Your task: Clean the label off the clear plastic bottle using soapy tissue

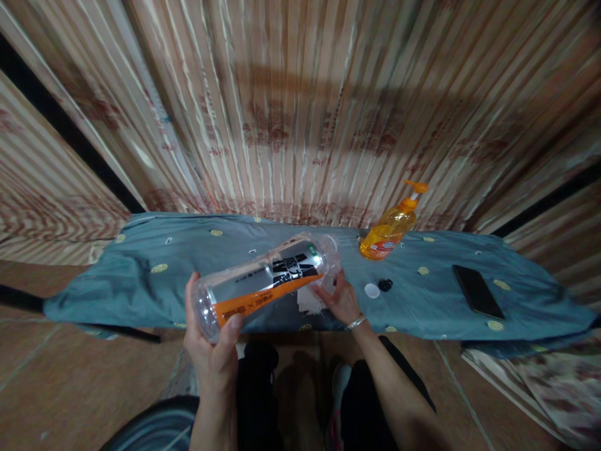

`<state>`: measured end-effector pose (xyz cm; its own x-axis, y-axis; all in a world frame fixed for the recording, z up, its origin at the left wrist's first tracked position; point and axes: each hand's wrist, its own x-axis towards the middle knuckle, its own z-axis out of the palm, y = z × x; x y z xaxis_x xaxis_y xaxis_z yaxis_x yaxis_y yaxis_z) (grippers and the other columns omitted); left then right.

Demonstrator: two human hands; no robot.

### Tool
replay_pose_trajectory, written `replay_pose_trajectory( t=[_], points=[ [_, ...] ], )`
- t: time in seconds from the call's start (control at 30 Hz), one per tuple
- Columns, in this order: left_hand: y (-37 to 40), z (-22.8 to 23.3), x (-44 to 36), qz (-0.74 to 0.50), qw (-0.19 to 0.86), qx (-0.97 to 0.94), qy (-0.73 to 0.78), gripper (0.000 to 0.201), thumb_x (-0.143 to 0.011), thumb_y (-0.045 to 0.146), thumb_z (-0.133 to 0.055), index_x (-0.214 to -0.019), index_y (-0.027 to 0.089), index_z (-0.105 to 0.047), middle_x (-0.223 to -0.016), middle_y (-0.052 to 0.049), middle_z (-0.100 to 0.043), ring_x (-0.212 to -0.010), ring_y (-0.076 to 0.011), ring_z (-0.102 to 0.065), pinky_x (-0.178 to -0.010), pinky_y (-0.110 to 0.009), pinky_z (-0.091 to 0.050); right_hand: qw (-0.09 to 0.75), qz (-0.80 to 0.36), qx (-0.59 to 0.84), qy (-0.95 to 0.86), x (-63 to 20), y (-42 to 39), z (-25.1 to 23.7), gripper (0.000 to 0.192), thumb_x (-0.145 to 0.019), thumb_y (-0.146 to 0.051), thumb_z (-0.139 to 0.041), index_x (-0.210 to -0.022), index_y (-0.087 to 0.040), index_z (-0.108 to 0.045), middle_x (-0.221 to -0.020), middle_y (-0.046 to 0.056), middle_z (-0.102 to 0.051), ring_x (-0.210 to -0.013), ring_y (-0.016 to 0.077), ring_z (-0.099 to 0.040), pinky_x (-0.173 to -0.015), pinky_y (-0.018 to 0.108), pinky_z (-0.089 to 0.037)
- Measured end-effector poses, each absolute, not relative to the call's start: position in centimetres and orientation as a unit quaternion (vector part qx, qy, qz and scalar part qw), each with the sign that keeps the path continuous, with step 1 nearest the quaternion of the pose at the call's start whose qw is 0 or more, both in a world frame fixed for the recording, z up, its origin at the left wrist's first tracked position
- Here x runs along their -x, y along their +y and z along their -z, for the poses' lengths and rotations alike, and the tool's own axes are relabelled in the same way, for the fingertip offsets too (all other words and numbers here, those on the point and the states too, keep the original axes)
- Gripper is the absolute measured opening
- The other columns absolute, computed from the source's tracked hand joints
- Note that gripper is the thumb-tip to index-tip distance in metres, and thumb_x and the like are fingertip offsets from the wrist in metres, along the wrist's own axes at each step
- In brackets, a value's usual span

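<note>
Fingers of the left hand [211,341] are wrapped around the base of a clear plastic bottle [263,282], held tilted above the bench [141,275]. Its neck is gripped by the right hand [340,300], seemingly with a white cloth [310,300]. Farther back stand two caps [378,288], a phone [476,291] and a soap dispenser [392,228].

We note a large clear plastic bottle with a silver, black and orange label [263,282], lying near horizontal above the blue cloth-covered table [141,275], base toward us, neck tilted up and away. It appears empty and uncapped. A crumpled white cloth [310,300] sits just below its neck end; whether the two touch, we cannot tell.
</note>
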<state>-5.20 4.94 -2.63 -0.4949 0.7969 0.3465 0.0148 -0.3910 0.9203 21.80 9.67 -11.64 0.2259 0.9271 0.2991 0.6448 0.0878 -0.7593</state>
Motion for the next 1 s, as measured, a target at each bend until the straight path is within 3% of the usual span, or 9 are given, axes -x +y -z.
replay_pose_trajectory(
  t=[0.23, 0.53, 0.8, 1.0],
  points=[
    [5.6, 3.3, 5.7, -0.717, 0.271, -0.425, 0.482, 0.107, -0.061, 0.067, -0.09, -0.152, 0.022, -0.058, -0.123, -0.008, -0.069, -0.115, -0.0317, -0.066, -0.114, -0.048, -0.047, 0.422, -0.171, 0.664, -0.594, -21.7, 9.6, 11.6, 0.052, -0.086, -0.045, -0.076, -0.128, -0.02, -0.057, -0.107, 0.012, -0.077, -0.101, 0.0367, -0.079, -0.092, 0.055, -0.065],
    [4.8, 2.7, 5.1, -0.709, 0.29, -0.432, 0.476, 0.104, -0.07, 0.061, -0.09, -0.159, 0.022, -0.053, -0.124, -0.008, -0.069, -0.111, -0.028, -0.065, -0.114, -0.045, -0.046, 0.415, -0.181, 0.668, -0.591, -21.7, 9.4, 11.0, 0.05, -0.086, -0.042, -0.076, -0.127, -0.022, -0.056, -0.105, 0.009, -0.077, -0.1, 0.0342, -0.079, -0.093, 0.053, -0.065],
    [4.6, 2.6, 5.1, -0.71, 0.291, -0.423, 0.481, 0.103, -0.069, 0.061, -0.09, -0.157, 0.022, -0.053, -0.13, -0.01, -0.068, -0.123, -0.034, -0.066, -0.115, -0.048, -0.047, 0.428, -0.169, 0.662, -0.592, -21.7, 9.4, 11.1, 0.052, -0.084, -0.042, -0.077, -0.128, -0.023, -0.058, -0.103, 0.011, -0.078, -0.096, 0.0387, -0.08, -0.085, 0.057, -0.066],
    [4.6, 2.5, 5.0, -0.711, 0.294, -0.42, 0.481, 0.103, -0.068, 0.06, -0.091, -0.156, 0.022, -0.054, -0.129, -0.01, -0.069, -0.122, -0.0343, -0.067, -0.116, -0.049, -0.046, 0.43, -0.177, 0.658, -0.593, -21.7, 9.4, 11.2, 0.052, -0.085, -0.046, -0.075, -0.128, -0.023, -0.058, -0.103, 0.01, -0.078, -0.095, 0.0362, -0.08, -0.086, 0.055, -0.066]
  ],
)
